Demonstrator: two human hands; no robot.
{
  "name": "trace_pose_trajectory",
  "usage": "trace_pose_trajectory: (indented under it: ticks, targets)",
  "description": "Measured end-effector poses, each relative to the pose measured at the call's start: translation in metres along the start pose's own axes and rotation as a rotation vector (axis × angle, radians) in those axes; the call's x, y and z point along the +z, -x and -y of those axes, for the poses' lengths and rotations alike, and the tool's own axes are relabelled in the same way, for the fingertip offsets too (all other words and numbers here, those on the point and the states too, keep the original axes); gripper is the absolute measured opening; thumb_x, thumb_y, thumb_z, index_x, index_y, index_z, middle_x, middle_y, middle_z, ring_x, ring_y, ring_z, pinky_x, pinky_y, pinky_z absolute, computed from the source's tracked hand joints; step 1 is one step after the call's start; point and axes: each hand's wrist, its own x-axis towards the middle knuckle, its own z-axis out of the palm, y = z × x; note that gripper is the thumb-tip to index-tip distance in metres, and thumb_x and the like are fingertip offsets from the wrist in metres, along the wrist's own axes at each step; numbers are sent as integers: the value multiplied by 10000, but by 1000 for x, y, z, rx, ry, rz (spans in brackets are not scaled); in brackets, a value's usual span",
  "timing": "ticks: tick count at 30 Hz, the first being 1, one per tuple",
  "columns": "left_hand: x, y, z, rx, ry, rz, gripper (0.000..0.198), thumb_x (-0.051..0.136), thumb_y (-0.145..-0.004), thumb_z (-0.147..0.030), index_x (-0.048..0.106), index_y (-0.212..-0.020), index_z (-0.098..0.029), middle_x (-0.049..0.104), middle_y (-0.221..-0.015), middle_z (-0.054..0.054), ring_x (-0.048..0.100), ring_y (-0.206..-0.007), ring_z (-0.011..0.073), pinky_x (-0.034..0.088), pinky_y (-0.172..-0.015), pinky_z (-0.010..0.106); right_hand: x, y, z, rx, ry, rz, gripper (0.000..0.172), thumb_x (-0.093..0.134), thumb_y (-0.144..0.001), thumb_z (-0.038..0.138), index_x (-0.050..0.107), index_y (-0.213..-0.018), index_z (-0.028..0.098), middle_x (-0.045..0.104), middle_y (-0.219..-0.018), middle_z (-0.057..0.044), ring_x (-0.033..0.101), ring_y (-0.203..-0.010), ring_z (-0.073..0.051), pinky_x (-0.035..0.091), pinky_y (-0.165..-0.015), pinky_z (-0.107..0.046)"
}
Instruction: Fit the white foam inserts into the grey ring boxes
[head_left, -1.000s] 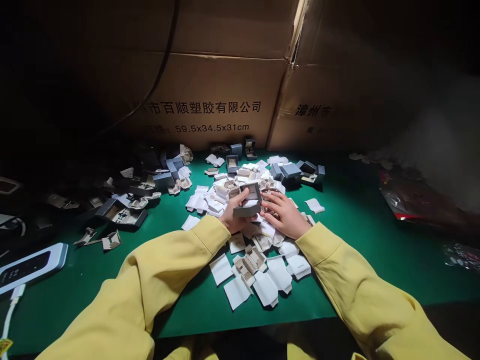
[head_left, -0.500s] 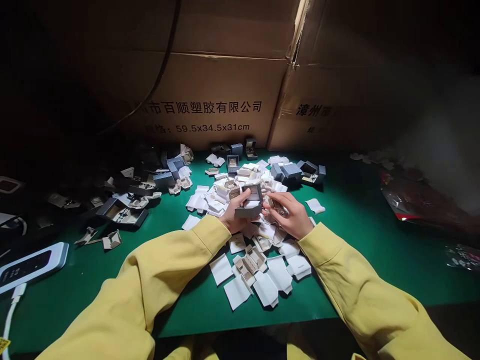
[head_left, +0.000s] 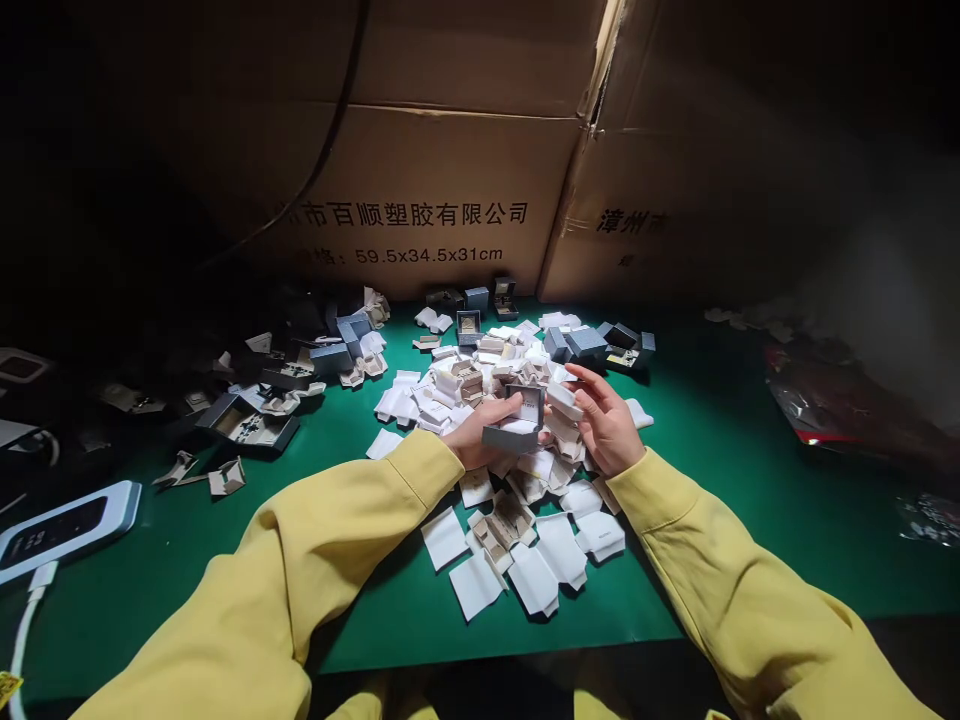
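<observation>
My left hand point(head_left: 484, 430) is closed around a small dark grey jewellery box point(head_left: 513, 438). Its lid stands up, printing shows inside the lid, and a white lining faces me. To the right, the thumb and fingers of my right hand point(head_left: 609, 425) pinch a folded white card insert point(head_left: 564, 401) beside the box. Below and around both hands spreads a loose pile of white and beige card inserts point(head_left: 421, 405). Several lie nearer me, among them a beige folded insert point(head_left: 501, 530) with its inner side up.
Blue-grey boxes point(head_left: 585, 343) lie behind the pile on the green table point(head_left: 360, 610). More open boxes point(head_left: 247, 430) and inserts are at left, near a white device point(head_left: 71, 530) with a cable. Large cartons point(head_left: 450, 160) stand along the back. At right lies a plastic bag point(head_left: 825, 395).
My right hand has moved right and turned, its fingers spreading more; the insert in it now shows a white side. My left hand and the box have shifted slightly right and down.
</observation>
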Motion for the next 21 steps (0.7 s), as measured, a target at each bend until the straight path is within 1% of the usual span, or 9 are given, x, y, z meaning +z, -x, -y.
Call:
trace_pose_trajectory:
  ticks: [4, 8, 10, 12, 14, 15, 17, 19, 21]
  targets:
    - [0, 1, -1, -43, -49, 37, 346, 601, -800, -343, 640, -1018, -77, 686, -847, 129, 661, -704, 192, 509, -714, 322, 2, 1, 2, 29, -59, 21, 501, 692, -696, 486, 560, -1135, 284, 636, -1002, -31, 629, -879, -186, 531, -797, -345]
    - [3, 3, -3, -57, -81, 43, 339, 609, -794, -339, 641, -997, -69, 688, -797, 124, 656, -686, 195, 516, -698, 330, 3, 3, 5, 55, -81, 91, 603, 691, -676, 537, 514, -1190, 276, 609, -1046, -56, 628, -763, -175, 542, -754, -360]
    - [4, 4, -4, -47, -79, 33, 329, 610, -791, -341, 646, -961, -62, 687, -793, 125, 649, -682, 191, 520, -718, 347, 4, 4, 6, 63, -85, 116, 599, 665, -698, 551, 497, -1207, 283, 599, -1064, -54, 625, -732, -160, 537, -774, -362]
    - [4, 3, -3, -24, -63, 25, 306, 609, -790, -333, 648, -929, -63, 684, -823, 127, 643, -704, 190, 520, -752, 369, 4, 4, 6, 52, -52, 137, 559, 589, -755, 575, 486, -1223, 287, 590, -1094, -55, 631, -787, -167, 521, -822, -371]
    - [4, 2, -3, 4, -38, 9, 286, 603, -791, -325, 646, -916, -72, 679, -872, 129, 644, -743, 197, 516, -774, 384, 2, 3, 5, 6, 41, 175, 562, 496, -800, 608, 470, -1249, 271, 576, -1146, -74, 618, -923, -199, 499, -873, -389]
    - [4, 2, -3, 19, -26, -6, 285, 600, -790, -330, 646, -912, -76, 677, -880, 129, 645, -747, 202, 516, -770, 383, 0, 3, 4, -37, 113, 202, 580, 485, -802, 614, 464, -1260, 258, 562, -1184, -85, 593, -1003, -218, 487, -896, -394]
    - [3, 1, -4, 23, -17, -47, 313, 590, -789, -362, 648, -913, -79, 675, -863, 128, 648, -709, 200, 518, -730, 356, -4, 2, 3, -151, 302, 238, 594, 549, -778, 581, 471, -1256, 237, 538, -1241, -97, 544, -1095, -240, 471, -922, -396]
    - [3, 1, -4, 24, -30, -83, 338, 594, -778, -387, 654, -913, -82, 674, -830, 121, 639, -644, 184, 510, -672, 322, -8, 2, 2, -250, 490, 214, 524, 617, -762, 493, 514, -1200, 224, 571, -1193, -94, 570, -1036, -231, 480, -905, -395]
    - [3, 2, -3, 29, -77, -100, 341, 615, -757, -388, 659, -913, -89, 672, -789, 105, 623, -599, 174, 490, -616, 299, -9, 3, 2, -315, 603, 156, 395, 612, -782, 421, 558, -1114, 214, 616, -1080, -79, 606, -919, -206, 501, -858, -385]
